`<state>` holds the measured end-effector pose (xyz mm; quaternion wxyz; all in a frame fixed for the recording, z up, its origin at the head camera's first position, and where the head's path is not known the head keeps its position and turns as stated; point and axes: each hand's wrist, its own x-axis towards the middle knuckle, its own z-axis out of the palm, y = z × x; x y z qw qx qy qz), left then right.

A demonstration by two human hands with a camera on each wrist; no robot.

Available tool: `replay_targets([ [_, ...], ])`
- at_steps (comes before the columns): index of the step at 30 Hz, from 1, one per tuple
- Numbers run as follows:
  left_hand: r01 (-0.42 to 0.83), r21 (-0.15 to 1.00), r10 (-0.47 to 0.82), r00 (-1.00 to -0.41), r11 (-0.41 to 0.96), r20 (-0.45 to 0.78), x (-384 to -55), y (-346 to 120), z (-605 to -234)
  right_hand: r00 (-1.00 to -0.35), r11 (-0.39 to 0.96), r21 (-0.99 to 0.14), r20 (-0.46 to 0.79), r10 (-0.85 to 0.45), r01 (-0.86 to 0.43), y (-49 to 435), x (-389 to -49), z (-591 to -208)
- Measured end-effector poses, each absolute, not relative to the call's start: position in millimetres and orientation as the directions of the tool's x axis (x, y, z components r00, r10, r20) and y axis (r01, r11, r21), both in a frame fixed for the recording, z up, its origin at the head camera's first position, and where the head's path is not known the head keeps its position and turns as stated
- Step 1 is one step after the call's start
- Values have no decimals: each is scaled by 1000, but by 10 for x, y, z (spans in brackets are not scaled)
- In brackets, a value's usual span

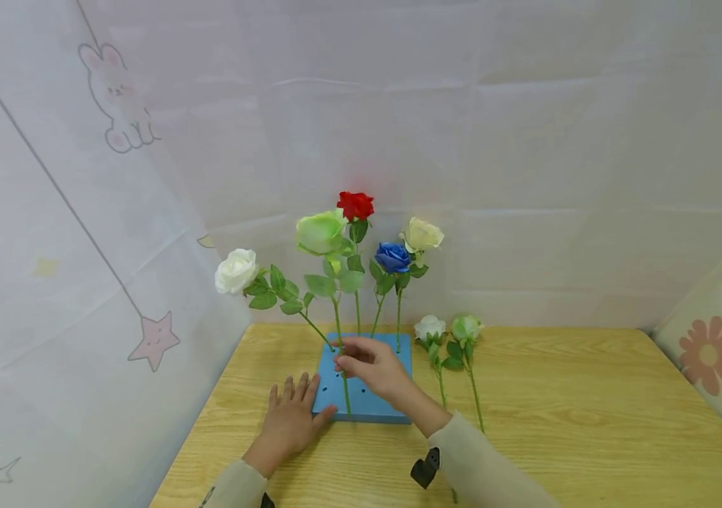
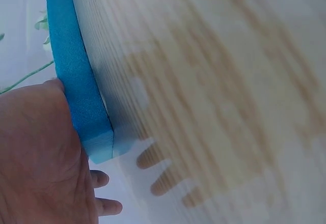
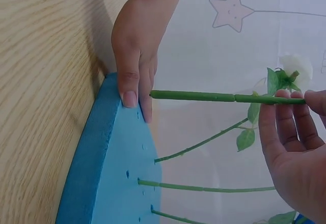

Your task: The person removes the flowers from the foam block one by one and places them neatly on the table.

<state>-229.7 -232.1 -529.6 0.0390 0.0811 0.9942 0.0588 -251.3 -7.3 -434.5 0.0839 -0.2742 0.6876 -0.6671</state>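
My right hand [image 1: 373, 363] pinches the stem [image 3: 204, 97] of a light green rose [image 1: 321, 233] between thumb and fingers. The rose stands nearly upright; in the right wrist view its cut lower end is close over the blue foam block [image 1: 382, 408], beside my left thumb. Flat and spread, my left hand [image 1: 293, 422] rests at the block's left front corner, thumb touching its edge. Small holes dot the block's top. A white rose [image 1: 236, 271] leans left out of it, and a red rose [image 1: 356, 205], a blue rose [image 1: 394, 257] and a cream rose [image 1: 423, 234] stand toward its back.
Right of the block, a smaller white rose [image 1: 430, 327] and a pale green rose [image 1: 466, 327] lie on the wooden table [image 1: 589, 409], partly behind my right forearm. A pale printed cloth [image 1: 557, 141] hangs behind the table and along its sides.
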Motion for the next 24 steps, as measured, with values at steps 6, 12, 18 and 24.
replay_targets([
  [6,151,127,162,-984,980,-75,-2290,-2319,-5287,-833,-38,-961,258,-490,-275,106,-2457,-4367],
  [12,153,133,164,-984,979,-70,-2278,-2316,-5254,-844,-49,-964,253,-472,-262,281,-2414,-4398],
  [18,164,128,173,-983,978,-55,-2278,-2327,-5279,-859,-28,-969,230,-457,-244,451,-2373,-4397],
  [24,168,140,177,-983,976,-53,-2314,-2354,-5325,-868,-6,-970,220,-444,-242,605,-2309,-4372],
])
